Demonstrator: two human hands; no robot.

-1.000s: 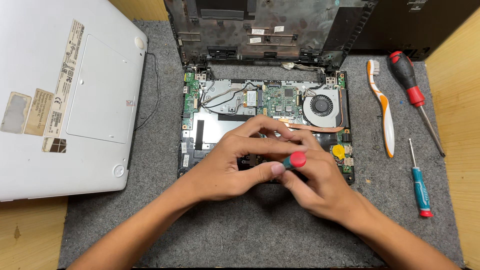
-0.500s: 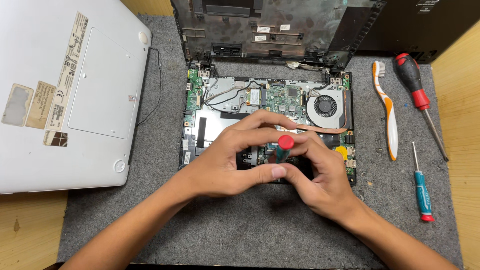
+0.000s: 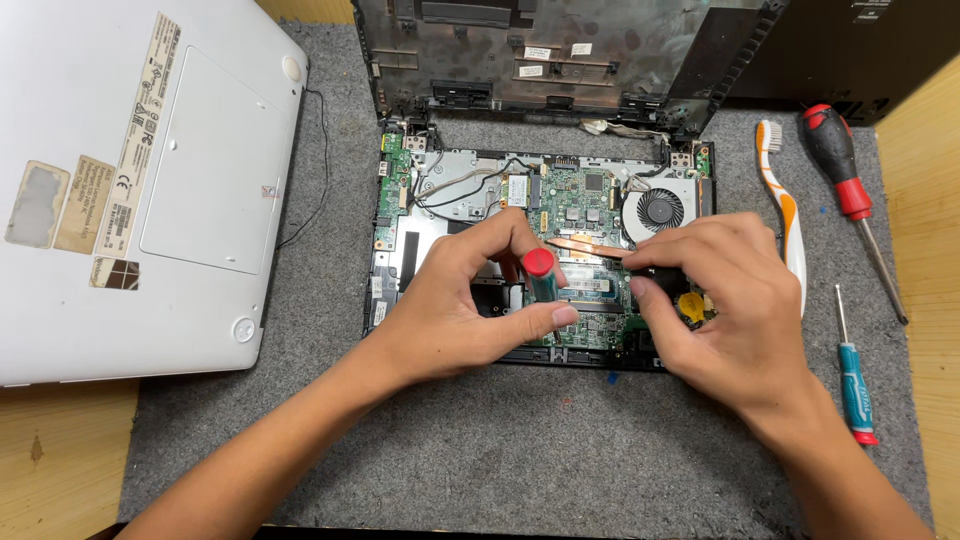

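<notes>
The light is bright and even from above. Soft shadows lie under both hands. Everything is sharp, without glare.

The mat (image 3: 500, 460) was grey and fuzzy, and the table (image 3: 60, 460) under it was yellow-brown wood. The small screwdriver (image 3: 540, 278) had a red top and a blue-green handle. The board (image 3: 580, 200) inside the open laptop (image 3: 400, 250) was green, with a copper pipe (image 3: 585, 245) and a black fan (image 3: 660, 210). The other laptop (image 3: 130, 180) was silver-white. The toothbrush (image 3: 785, 200) was white and orange. The big screwdriver (image 3: 840, 165) was red and black.
</notes>
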